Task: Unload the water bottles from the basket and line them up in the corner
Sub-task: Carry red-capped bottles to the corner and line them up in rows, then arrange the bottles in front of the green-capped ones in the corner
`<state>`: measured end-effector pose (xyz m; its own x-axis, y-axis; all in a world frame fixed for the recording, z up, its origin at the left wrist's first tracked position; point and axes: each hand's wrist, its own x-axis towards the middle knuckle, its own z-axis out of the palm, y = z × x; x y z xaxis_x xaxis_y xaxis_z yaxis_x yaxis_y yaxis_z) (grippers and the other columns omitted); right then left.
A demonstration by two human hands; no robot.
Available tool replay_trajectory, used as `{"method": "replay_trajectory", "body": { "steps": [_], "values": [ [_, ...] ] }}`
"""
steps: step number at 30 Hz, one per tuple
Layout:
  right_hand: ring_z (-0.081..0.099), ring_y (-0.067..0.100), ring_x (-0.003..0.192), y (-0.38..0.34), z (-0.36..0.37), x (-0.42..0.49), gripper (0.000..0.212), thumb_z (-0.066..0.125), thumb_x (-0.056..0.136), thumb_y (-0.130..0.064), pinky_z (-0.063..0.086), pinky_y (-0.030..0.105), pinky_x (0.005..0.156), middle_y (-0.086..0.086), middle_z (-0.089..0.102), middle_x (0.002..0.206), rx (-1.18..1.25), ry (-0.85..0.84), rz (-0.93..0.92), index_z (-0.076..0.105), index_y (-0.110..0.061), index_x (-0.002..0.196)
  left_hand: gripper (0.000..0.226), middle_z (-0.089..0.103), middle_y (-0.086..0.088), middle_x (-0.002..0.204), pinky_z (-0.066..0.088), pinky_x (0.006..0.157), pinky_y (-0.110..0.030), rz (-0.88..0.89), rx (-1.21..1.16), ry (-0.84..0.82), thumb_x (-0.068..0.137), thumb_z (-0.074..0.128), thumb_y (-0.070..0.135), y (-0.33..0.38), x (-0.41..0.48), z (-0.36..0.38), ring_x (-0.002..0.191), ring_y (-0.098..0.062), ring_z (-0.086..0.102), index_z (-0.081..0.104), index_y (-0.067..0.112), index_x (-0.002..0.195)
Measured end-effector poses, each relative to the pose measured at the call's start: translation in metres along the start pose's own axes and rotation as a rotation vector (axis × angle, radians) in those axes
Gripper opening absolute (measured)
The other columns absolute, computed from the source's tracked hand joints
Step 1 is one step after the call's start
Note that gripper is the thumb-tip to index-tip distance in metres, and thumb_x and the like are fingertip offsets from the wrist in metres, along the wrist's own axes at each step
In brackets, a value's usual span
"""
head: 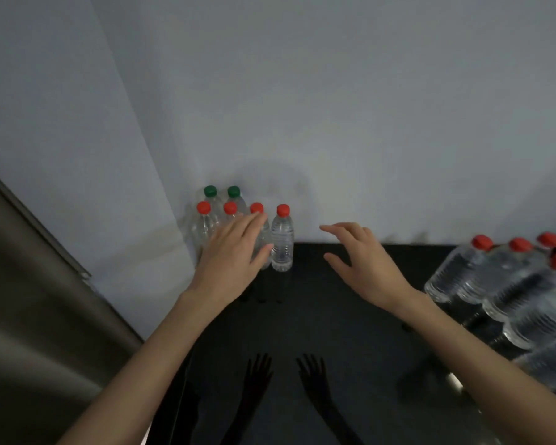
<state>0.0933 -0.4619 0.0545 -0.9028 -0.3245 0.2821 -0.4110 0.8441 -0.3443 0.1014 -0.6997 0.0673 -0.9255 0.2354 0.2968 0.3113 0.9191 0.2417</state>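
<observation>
Several clear water bottles stand upright in the corner against the white wall: two with green caps at the back and a front row with red caps, the rightmost one fully visible. My left hand hovers with straight fingers in front of the row, covering the third red-capped bottle; contact cannot be told. My right hand is held open above the black surface, a short way right of the row, holding nothing. More red-capped bottles lean together at the right edge; no basket wall shows around them.
The white wall runs behind the black glossy surface. A second wall panel forms the corner on the left. A grey-brown slanted surface fills the lower left. Reflections of both hands show in the black surface.
</observation>
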Motion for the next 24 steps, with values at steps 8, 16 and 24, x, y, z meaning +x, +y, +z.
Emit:
{"method": "replay_trajectory", "body": {
  "steps": [8,16,24],
  "values": [
    [0.044,0.021,0.124,-0.01,-0.057,-0.111,0.047,0.056,0.093,-0.03,0.043,0.04,0.101,0.001,0.05,0.134,-0.06,0.073,0.132,0.045,-0.023,0.138,0.056,0.038,0.001,0.15,0.025,0.113,-0.032,0.171,-0.054,-0.017,0.098,0.041,0.042,0.092,-0.057,-0.009,0.138,-0.015,0.034,0.029,0.019,0.148],
    [0.043,0.023,0.126,0.035,-0.111,-0.184,0.043,0.057,0.092,-0.029,0.039,0.035,0.101,0.001,0.049,0.135,-0.093,0.141,0.321,0.049,-0.024,0.134,0.055,0.039,0.003,0.149,0.031,0.11,-0.031,0.344,-0.134,-0.037,0.099,0.04,0.042,0.188,-0.047,0.006,0.136,-0.014,0.036,0.03,0.02,0.148],
    [0.044,0.022,0.125,0.136,-0.151,-0.209,0.041,0.058,0.091,-0.03,0.038,0.036,0.101,0.002,0.049,0.135,-0.111,0.199,0.431,0.052,-0.023,0.131,0.053,0.042,0.002,0.147,0.036,0.107,-0.033,0.423,-0.211,-0.063,0.097,0.046,0.037,0.284,0.003,0.064,0.133,-0.014,0.04,0.033,0.02,0.145]
  ]
}}
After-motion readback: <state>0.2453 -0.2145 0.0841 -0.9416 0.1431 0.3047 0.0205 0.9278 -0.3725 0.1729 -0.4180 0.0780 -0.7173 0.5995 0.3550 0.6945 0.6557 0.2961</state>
